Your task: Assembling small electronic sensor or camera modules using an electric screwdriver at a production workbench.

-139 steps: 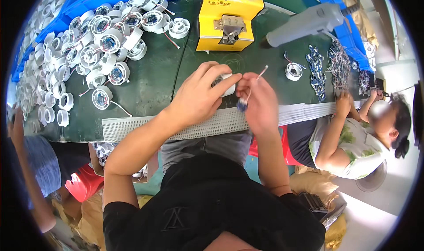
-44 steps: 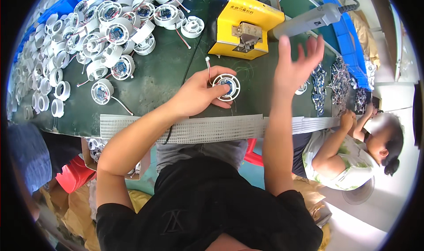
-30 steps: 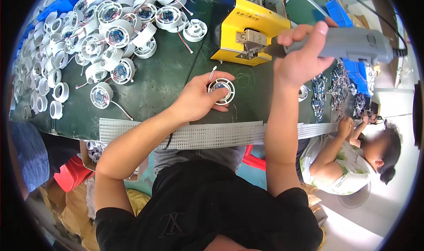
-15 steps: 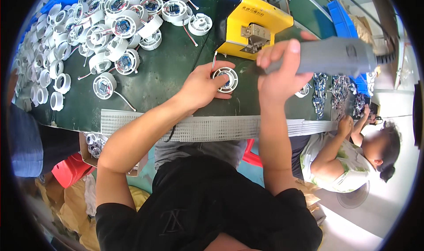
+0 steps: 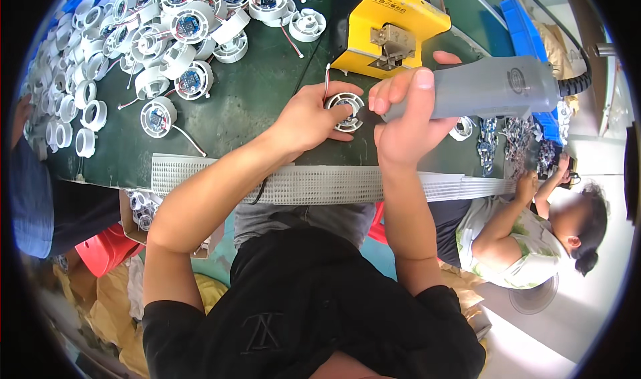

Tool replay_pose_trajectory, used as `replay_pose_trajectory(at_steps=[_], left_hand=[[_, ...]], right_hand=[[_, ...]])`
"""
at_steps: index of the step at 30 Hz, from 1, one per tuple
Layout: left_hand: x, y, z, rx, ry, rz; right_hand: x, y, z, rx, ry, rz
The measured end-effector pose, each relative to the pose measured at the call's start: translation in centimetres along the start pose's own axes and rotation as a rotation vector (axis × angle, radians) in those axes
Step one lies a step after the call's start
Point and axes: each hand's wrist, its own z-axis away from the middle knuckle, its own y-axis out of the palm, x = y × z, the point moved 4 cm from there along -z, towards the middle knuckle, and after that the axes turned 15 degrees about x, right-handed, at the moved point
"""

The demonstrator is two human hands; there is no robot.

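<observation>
On the green table, my left hand (image 5: 310, 117) grips a round white plastic housing (image 5: 356, 120). My thumb lies over its middle, and a thin wire (image 5: 327, 79) sticks up beside the fingers. My right hand (image 5: 408, 119) is wrapped round a grey electric screwdriver (image 5: 491, 87), which lies almost level with its cable end to the right. The driver's front end points toward the housing; its tip is hidden by my fingers, so contact cannot be made out. Past my hands sits a yellow machine (image 5: 394, 25) with a metal mechanism on its front.
Many white housings with circuit boards (image 5: 190, 27) and plain white rings (image 5: 85, 142) are heaped at left. A pale perforated strip (image 5: 320, 184) runs along the near edge. At right lie wire bundles (image 5: 486, 145), another housing (image 5: 461, 129), and a co-worker (image 5: 527, 245) sits there.
My right hand has brought the screwdriver left and slightly lower, closer to the housing. My left hand and the housing have shifted slightly in the picture, along with the whole view.
</observation>
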Motion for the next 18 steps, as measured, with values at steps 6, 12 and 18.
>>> replay_pose_trajectory(at_steps=[6, 12, 18], left_hand=[[-0.1, 0.0, 0.3, -0.026, 0.014, -0.026], [0.0, 0.3, -0.3, -0.056, 0.028, -0.105], [0.3, 0.1, -0.1, -0.092, 0.035, -0.179]], right_hand=[[-0.3, 0.8, 0.3, 0.002, 0.081, -0.102], [-0.6, 0.5, 0.8, 0.007, 0.094, -0.082], [-1.7, 0.6, 2.0, 0.172, 0.086, 0.095]])
